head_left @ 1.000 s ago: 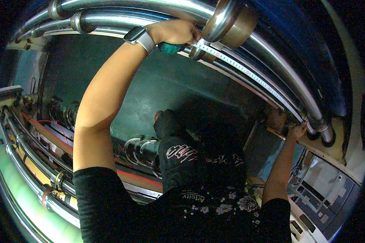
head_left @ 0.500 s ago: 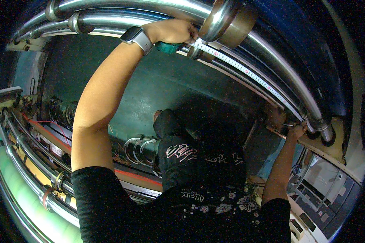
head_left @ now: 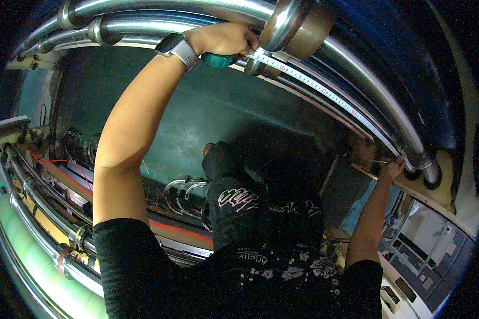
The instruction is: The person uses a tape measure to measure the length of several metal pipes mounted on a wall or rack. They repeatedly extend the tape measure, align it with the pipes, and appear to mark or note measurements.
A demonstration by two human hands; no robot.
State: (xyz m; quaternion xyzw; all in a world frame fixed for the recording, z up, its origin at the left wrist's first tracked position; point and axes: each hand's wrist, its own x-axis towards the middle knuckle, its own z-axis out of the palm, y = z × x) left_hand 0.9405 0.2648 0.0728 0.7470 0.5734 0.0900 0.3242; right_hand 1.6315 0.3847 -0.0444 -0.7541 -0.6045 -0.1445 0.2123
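A green tape measure case is gripped in my left hand, its fingers closed beside the metal collar on the upper shaft. From there the white tape blade runs out to the right, stretched along the shiny steel shaft. At the blade's far end, close to where the shaft meets the side frame, my right hand is closed on the tape. A thin bright piece sticks out to the left of those fingers; its kind is too small to make out.
Further shafts with collars cross the top left. At lower left are more rollers, one glowing pale green, and a red cable. A dark green floor lies below my arms. A grey cabinet stands at right.
Both hands keep their hold on the tape measure, and the blade stays stretched between them. Only a very slight shift of the whole view shows.
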